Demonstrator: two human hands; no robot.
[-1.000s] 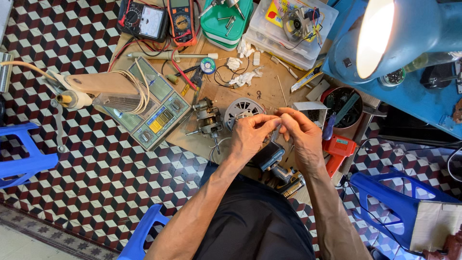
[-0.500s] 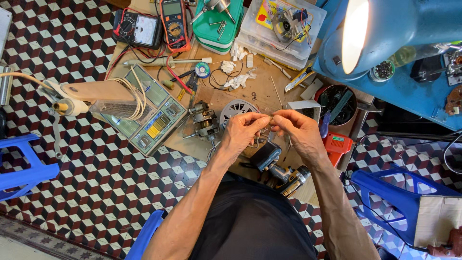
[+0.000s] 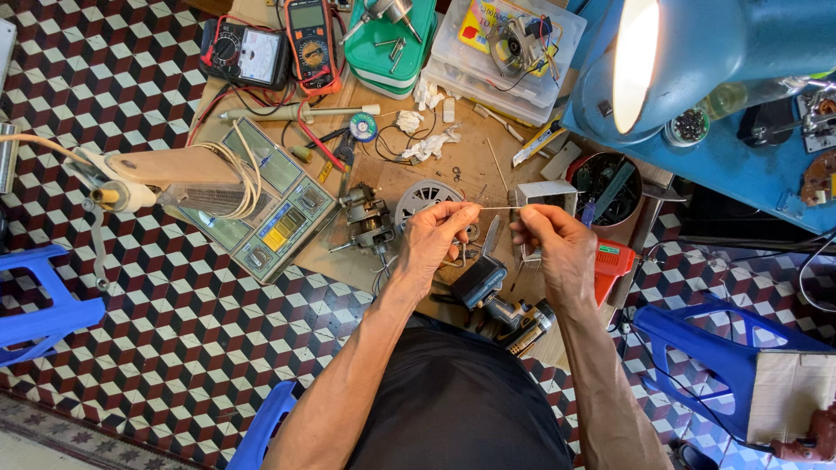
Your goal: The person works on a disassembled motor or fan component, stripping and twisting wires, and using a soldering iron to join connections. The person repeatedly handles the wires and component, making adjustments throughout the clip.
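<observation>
One view only: head camera, worn by the person, looking steeply down over the chest and both forearms. Facing: forward and down onto the low wooden surface [image 3: 470,165], with the patterned tiled floor [image 3: 157,348] filling the left and lower frame. Range: close, arm's length; left hand [image 3: 435,239] and right hand [image 3: 557,248] sit near centre. Upper right edge: a blue lamp [image 3: 697,52] intrudes, nearer the lens than the surface. Lower edge: the person's dark lap. No second view; no shared field.
</observation>
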